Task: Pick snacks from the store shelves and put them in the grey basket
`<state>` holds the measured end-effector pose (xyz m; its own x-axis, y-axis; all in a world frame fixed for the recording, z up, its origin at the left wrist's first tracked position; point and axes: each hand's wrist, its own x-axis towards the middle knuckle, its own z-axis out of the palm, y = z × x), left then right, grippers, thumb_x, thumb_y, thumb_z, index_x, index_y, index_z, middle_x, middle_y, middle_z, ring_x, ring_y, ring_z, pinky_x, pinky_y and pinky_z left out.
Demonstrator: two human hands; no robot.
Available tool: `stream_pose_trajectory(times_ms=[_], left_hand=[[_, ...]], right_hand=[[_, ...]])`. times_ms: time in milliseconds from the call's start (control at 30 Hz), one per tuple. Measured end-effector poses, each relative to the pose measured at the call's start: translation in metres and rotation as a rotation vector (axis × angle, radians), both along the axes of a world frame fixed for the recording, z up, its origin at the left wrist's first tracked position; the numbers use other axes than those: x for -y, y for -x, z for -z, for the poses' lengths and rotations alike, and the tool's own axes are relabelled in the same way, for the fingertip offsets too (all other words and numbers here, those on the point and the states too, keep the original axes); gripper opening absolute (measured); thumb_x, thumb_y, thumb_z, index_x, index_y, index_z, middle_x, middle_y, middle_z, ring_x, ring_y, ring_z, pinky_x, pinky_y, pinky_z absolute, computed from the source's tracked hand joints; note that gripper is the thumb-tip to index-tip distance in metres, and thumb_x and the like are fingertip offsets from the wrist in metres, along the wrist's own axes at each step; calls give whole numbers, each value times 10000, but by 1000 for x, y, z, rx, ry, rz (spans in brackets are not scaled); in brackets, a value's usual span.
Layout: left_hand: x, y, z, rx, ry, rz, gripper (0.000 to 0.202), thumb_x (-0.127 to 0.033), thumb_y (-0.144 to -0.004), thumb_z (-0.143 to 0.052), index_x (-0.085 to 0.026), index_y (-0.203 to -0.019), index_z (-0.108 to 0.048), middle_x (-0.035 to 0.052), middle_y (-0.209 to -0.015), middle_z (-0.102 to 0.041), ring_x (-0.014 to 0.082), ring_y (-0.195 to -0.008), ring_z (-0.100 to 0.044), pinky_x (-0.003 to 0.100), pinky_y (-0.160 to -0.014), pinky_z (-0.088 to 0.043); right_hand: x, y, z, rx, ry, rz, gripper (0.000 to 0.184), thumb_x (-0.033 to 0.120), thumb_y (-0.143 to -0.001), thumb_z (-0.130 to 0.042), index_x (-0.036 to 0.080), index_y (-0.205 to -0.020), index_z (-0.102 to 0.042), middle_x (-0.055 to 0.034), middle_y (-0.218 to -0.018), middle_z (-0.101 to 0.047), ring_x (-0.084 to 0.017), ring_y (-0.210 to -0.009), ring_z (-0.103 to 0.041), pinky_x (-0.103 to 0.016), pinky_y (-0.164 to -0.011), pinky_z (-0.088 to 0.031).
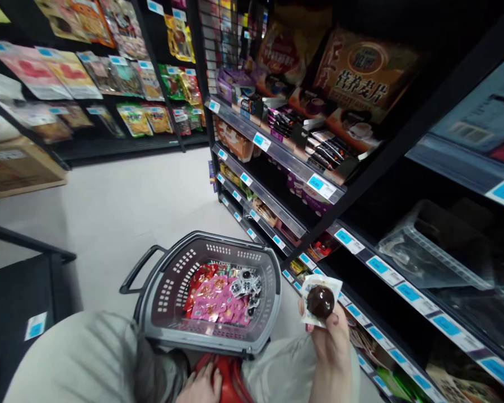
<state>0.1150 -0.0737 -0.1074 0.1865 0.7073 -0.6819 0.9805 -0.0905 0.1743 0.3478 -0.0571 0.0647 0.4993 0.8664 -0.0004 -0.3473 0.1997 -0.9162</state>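
My right hand (334, 341) is closed around a small clear packet holding a round dark brown ball (320, 301), lifted in front of the lower shelves. My left hand (202, 386) rests at the bottom edge on something red (231, 378), its fingers partly hidden under the basket. A grey shopping basket (168, 280) sits in front of me on my lap, holding pink and red packets (214, 296) and several clear packets with dark balls (246, 285).
Black store shelving (277, 154) with blue price tags runs along the right, stocked with boxed and bagged goods. A clear plastic bin (428, 246) sits on a right shelf. Hanging snack bags (109, 78) fill the far wall. Cardboard boxes (17, 165) stand at left on the pale floor.
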Motion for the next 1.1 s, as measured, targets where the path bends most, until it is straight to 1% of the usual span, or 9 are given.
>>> stream_pose_trajectory(times_ms=[200,333,467,533,700,800,900,1000,1100], left_hand=[[1,0,-4,-10,-16,-12,440,-304,-838,-255,-167,-1153,-529,33,-1189,-556,225,-1104,-486,311,-942,-351],[0,-1,-4,-15,-10,-12,454,-302,-834,-262,-144,-1171,-521,34,-1189,-556,238,-1113,-475,313,-960,-336],[0,-2,-4,-23,-15,5,454,-302,-836,-252,-148,-1165,-526,27,-1195,-552,241,-1106,-482,321,-950,-350],[1,-2,-4,-27,-21,3,455,-304,-835,-255,-145,-1163,-527,32,-1190,-556,241,-1111,-479,320,-942,-361],[1,-2,-5,-12,-43,2,457,-297,-835,-255,-134,-1161,-531,37,-1174,-567,246,-1103,-482,321,-937,-362],[2,-1,-4,0,-75,-2,449,-291,-836,-253,-130,-1136,-545,52,-1164,-572,233,-1089,-491,324,-934,-361],[4,0,0,18,-108,-6,438,-291,-836,-252,-142,-1103,-566,52,-1148,-582,222,-1065,-505,324,-930,-363],[6,1,3,22,-123,-11,439,-298,-835,-248,-157,-1090,-576,44,-1130,-594,234,-1057,-510,330,-919,-373],[7,2,6,22,-126,-16,447,-303,-834,-247,-152,-1107,-569,43,-1149,-584,240,-1074,-501,332,-924,-372]], right_hand=[[-8,4,3,-54,20,5,364,491,-641,-651,175,-818,-614,-5,-558,-477,-96,-467,-395,-247,-440,-359],[-18,11,3,-380,-77,-22,319,511,-655,-632,200,-698,-574,28,-486,-389,-94,-480,-345,-209,-410,-312],[-22,19,-1,-708,-335,42,283,242,-711,-644,206,-507,-451,72,-363,-123,-80,-391,-152,-152,-348,-221],[-22,22,-6,-798,-400,100,284,140,-694,-646,201,-494,-454,74,-356,-157,-73,-384,-159,-139,-344,-220],[-21,23,-19,-880,-502,56,288,50,-687,-620,188,-491,-460,86,-339,-203,-51,-364,-186,-116,-346,-215],[-21,17,-17,-720,-352,111,303,156,-716,-613,176,-494,-407,80,-366,-169,-61,-378,-174,-141,-362,-230],[-25,2,0,-485,-13,140,286,319,-670,-648,175,-545,-434,76,-419,-293,-52,-389,-231,-185,-385,-254],[-32,-17,35,-189,349,246,302,424,-614,-661,167,-668,-510,54,-493,-434,-59,-417,-336,-199,-402,-262],[-42,-25,79,22,582,177,413,554,-584,-603,161,-655,-496,50,-450,-431,-69,-390,-347,-203,-383,-236]])
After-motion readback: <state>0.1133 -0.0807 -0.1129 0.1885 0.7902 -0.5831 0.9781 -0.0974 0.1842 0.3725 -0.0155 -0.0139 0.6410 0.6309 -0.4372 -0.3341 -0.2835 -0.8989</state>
